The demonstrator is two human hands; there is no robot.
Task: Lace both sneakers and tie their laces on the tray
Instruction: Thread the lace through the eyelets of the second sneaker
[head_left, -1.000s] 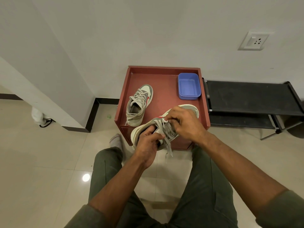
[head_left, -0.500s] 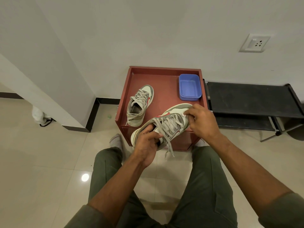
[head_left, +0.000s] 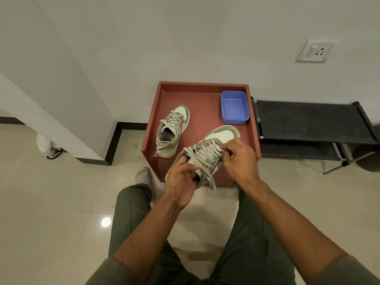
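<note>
At the front edge of the red tray (head_left: 205,103), the near sneaker (head_left: 222,136) lies tilted w/ its toe toward the back right and its heel hanging out past the tray's lip. The left hand (head_left: 182,182) grips the heel end, fingers curled around the collar, thumb on top by the opening. The right hand (head_left: 239,159) pinches a grey lace (head_left: 203,155) at the upper eyelets on the shoe's right side, fingertips pressed together on the strand. Loose lace ends dangle off the front, below the sole (one hangs lower than the other). The second sneaker (head_left: 171,130) sits flat on the tray's left half, toe pointing to the back, laces threaded but lying slack across the tongue, apart from the held shoe. A blue plastic container (head_left: 234,106) sits in the tray's back right corner. A black low rack (head_left: 308,120) stands just beside the tray on the right. A socked foot (head_left: 143,175) rests on the tile floor near the tray's front left corner.
</note>
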